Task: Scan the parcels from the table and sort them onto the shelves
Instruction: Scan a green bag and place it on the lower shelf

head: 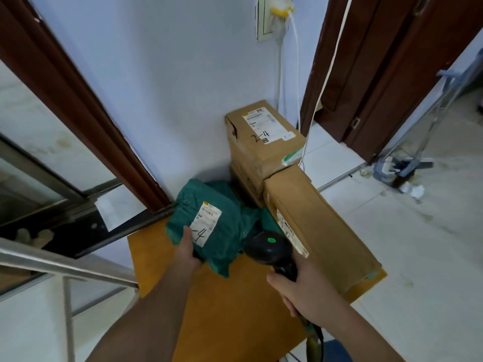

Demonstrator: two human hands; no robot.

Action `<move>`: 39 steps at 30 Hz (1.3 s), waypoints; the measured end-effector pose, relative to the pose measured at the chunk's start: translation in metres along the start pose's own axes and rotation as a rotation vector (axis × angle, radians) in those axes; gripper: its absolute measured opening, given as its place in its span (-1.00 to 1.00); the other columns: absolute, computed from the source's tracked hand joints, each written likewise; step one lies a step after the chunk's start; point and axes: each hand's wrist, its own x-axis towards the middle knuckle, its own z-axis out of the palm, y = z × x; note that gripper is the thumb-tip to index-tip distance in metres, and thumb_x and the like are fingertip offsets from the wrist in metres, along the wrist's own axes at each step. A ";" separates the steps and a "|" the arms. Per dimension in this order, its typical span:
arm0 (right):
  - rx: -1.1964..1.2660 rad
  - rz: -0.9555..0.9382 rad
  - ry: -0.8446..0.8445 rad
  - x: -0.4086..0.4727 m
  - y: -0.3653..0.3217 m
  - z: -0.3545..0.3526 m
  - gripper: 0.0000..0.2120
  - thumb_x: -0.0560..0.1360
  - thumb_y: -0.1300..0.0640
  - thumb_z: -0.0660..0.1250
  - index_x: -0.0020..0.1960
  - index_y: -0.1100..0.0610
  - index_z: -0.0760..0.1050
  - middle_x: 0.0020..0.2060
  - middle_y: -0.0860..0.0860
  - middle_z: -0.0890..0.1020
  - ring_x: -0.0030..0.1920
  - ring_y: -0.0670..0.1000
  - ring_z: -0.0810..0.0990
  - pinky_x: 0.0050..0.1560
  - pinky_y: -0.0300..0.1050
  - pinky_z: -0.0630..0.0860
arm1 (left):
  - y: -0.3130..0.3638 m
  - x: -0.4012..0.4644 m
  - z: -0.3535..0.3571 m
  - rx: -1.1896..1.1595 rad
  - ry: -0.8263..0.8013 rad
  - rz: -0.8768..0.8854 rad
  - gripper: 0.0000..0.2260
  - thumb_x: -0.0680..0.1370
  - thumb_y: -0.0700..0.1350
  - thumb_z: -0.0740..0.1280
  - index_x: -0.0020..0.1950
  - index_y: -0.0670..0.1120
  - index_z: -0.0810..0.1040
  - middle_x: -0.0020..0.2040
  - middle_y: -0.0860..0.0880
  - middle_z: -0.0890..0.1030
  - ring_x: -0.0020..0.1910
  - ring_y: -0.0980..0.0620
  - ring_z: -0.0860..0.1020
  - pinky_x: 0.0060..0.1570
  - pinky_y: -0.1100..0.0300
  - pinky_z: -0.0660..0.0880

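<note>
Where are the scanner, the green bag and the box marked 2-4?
scanner [264, 246]: head view, on its black head.
green bag [224, 231]: head view, on the plastic right of its label.
box marked 2-4 [264, 150]: head view, on its top face.

Left hand [187, 250] stretched far forward, thumb on top pinching, right hand [304, 288] nearer, fingers curled in a grip, both forearms bare

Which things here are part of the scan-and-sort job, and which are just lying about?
Job:
- scanner, held in right hand
- green bag, gripped by left hand
- box marked 2-4
- long box
- table

Lying about:
- white cable hanging by the wall
- wall plug
- metal stand on the floor
</note>
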 end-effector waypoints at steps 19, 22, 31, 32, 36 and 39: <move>0.030 -0.010 0.052 0.001 0.004 0.022 -0.91 0.59 0.09 0.36 -0.01 0.02 0.45 -0.48 0.03 0.52 -0.53 -0.03 0.47 -0.38 -0.11 0.51 | -0.036 0.001 -0.010 0.392 0.306 0.201 0.41 0.12 -0.20 0.78 0.60 0.27 -0.18 0.49 -0.22 0.31 0.31 -0.33 0.52 -0.12 -0.23 0.69; 0.033 -0.009 0.054 -0.001 0.010 0.022 -0.91 0.60 0.09 0.36 0.03 0.01 0.45 -0.48 0.04 0.52 -0.53 -0.03 0.46 -0.38 -0.12 0.51 | -0.030 0.009 -0.017 0.744 0.385 0.185 0.52 -0.04 0.23 0.75 0.66 0.16 -0.19 0.63 -0.11 -0.03 0.55 -0.32 0.20 0.28 -0.31 0.52; 0.038 -0.014 0.063 -0.002 0.015 0.022 -0.91 0.60 0.09 0.35 0.03 -0.02 0.44 -0.47 0.04 0.51 -0.52 -0.03 0.47 -0.36 -0.13 0.51 | -0.006 0.032 -0.046 0.521 0.298 0.097 -0.35 0.48 0.24 0.50 0.46 -0.02 0.45 0.43 -0.14 0.45 0.33 -0.25 0.46 0.01 -0.17 0.65; 0.045 -0.006 0.060 -0.002 0.015 0.023 -0.91 0.60 0.09 0.36 0.03 -0.01 0.44 -0.47 0.03 0.51 -0.52 -0.04 0.46 -0.36 -0.14 0.51 | -0.004 0.024 -0.044 0.514 0.286 0.097 -0.50 0.57 0.13 0.46 0.43 -0.03 0.46 0.42 -0.14 0.47 0.32 -0.25 0.47 0.07 -0.19 0.63; 0.056 0.008 0.046 0.001 0.012 0.027 -0.89 0.60 0.11 0.36 0.01 -0.06 0.44 -0.49 0.01 0.50 -0.53 -0.06 0.46 -0.38 -0.15 0.51 | -0.001 0.002 -0.045 0.412 0.236 0.100 -0.81 0.68 -0.07 0.32 0.29 -0.04 0.47 0.38 -0.14 0.51 0.34 -0.20 0.49 0.08 -0.17 0.57; 0.039 0.010 0.035 0.004 0.008 0.030 -0.88 0.59 0.10 0.36 0.00 -0.08 0.43 -0.50 -0.01 0.50 -0.53 -0.05 0.47 -0.34 -0.13 0.53 | -0.002 -0.012 -0.054 0.293 0.139 0.103 -0.70 0.67 -0.09 0.30 0.41 -0.04 0.48 0.35 -0.14 0.56 0.30 -0.18 0.55 0.09 -0.15 0.60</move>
